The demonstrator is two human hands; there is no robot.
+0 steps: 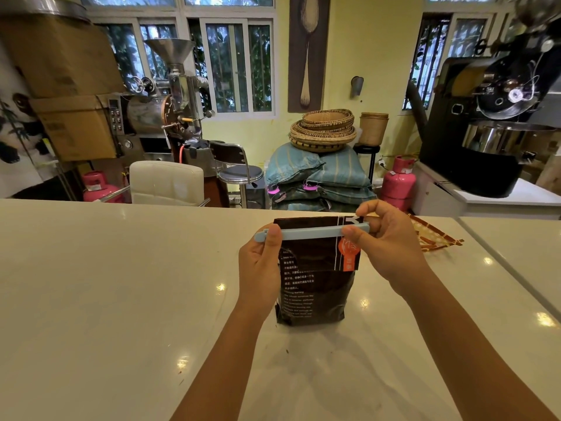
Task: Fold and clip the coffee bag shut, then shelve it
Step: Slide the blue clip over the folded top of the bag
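- Coffee bag (314, 287) stands upright on the white counter (106, 284), top folded over.
- Blue clip (312, 233) lies across the fold.
- Left hand (261, 262) pinches the clip's left end; right hand (385, 241) pinches its right end.

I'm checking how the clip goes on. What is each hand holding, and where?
Both hold the light blue clip across the coffee bag top: left hand pinches its left end, right hand its right end.

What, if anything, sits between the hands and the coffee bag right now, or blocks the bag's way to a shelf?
Nothing separates them: the left hand and right hand pinch the ends of the blue clip lying across the folded top of the coffee bag. The counter beside it shows no obstacle. No shelf is in view, so that path cannot be judged.
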